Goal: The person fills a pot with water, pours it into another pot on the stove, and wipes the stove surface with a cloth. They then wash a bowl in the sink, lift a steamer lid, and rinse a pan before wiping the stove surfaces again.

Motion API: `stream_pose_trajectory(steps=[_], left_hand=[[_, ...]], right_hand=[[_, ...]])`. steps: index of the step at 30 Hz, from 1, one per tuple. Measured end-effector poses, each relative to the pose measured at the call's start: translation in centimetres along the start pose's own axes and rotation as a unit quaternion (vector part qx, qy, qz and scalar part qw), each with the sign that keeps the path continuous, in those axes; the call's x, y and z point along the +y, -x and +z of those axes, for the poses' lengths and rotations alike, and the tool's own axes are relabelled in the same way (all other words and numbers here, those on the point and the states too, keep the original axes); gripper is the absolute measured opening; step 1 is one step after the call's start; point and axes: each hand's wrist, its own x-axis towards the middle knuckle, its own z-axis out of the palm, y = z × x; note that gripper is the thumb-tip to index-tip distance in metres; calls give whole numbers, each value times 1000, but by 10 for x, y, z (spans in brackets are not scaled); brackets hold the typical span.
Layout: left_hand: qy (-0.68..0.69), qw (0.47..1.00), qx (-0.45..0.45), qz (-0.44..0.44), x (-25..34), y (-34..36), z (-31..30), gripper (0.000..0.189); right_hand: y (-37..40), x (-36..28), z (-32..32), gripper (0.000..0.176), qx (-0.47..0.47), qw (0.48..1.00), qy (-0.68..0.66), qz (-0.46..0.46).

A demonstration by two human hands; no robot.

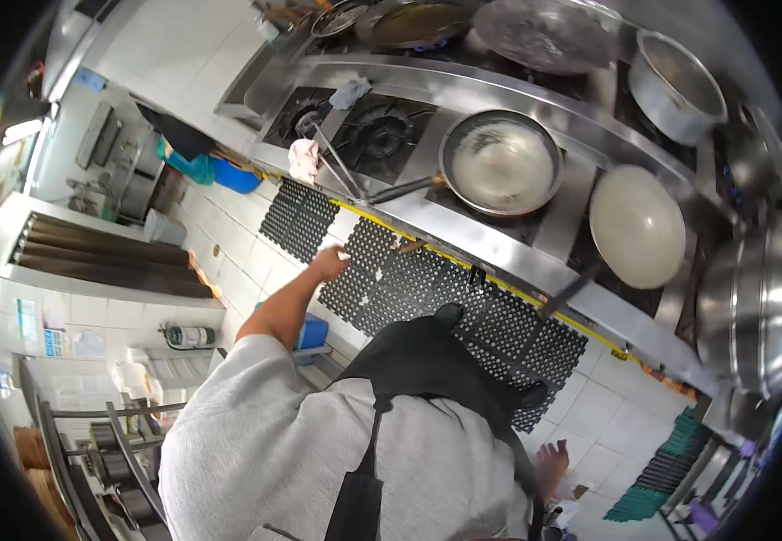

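My left hand [329, 263] is stretched out over the black perforated floor mat [382, 270], in front of the stove. Its fingers are closed; a small white bit shows at them, too small to name. My right hand [552, 464] hangs low at my right side, fingers apart, with nothing visible in it. On the stove [454, 93] sits a dark-rimmed frying pan [504, 167] with a whitish, wet-looking inside, its black handle pointing toward my left hand. To its right is a pale, cream-coloured pan [636, 225]. A pinkish cloth [303, 160] hangs at the stove's front edge.
Along the back stand a tall metal pot [677, 87] and several wide pans. Large steel pots [745, 302] fill the right end. A grey cloth [350, 93] lies near the left burner [384, 132]. A fire extinguisher [188, 336] and shelving are on the left.
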Motion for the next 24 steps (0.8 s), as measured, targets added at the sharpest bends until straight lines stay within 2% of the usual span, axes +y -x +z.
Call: stream_pose_trajectory(steps=[1,2,3,4,5,6,7,8,9,12,13,15,19,20,21,22,24], left_hand=[[76,994,13,-74,10,-13,-37,60],[101,991,90,-23,-26,-55,-38,59],[60,977,198,-45,-43,-89,-42,58],[136,959,239,-64,-33,-98,-70,54],[249,941,200,-115,-34,-115,-93,53],[278,929,199,-140,-28,-127,-116,52],[237,938,226,-116,-54,-159,-108,52],[257,922,259,-126,-50,-166,-118,55],[224,929,270,-121,-57,-180,-119,64],[256,891,327,-183,-45,-189,-132,65],[287,890,292,-201,-46,-189,-137,71],[278,892,294,-201,-53,-192,-130,73],[274,904,268,-188,-60,-177,-119,78],[277,902,272,-188,-61,-175,-126,78],[251,911,296,-142,-64,-172,-133,78],[248,913,278,-163,-66,-167,-139,80],[227,924,276,-135,-86,-178,-143,83]], right_hand=[[17,-2,14,62,-19,998,58,-11],[44,-10,36,55,2,990,137,-24],[101,-27,83,49,26,976,214,-35],[126,-37,104,46,49,965,255,-36],[150,-46,126,43,72,952,295,-34],[160,-54,132,43,92,948,303,-27],[169,-61,137,44,111,944,311,-18],[177,-66,143,44,128,939,318,-8],[182,-71,149,44,143,936,322,1],[189,-85,163,44,186,927,325,15],[192,-92,169,43,197,926,323,10],[201,-99,189,41,210,923,321,-15],[189,-101,205,42,147,931,329,-55],[172,-104,206,41,105,923,371,-24],[175,-113,237,41,80,883,460,46],[182,-117,272,41,58,832,539,120],[181,-130,326,41,-16,788,585,191]])
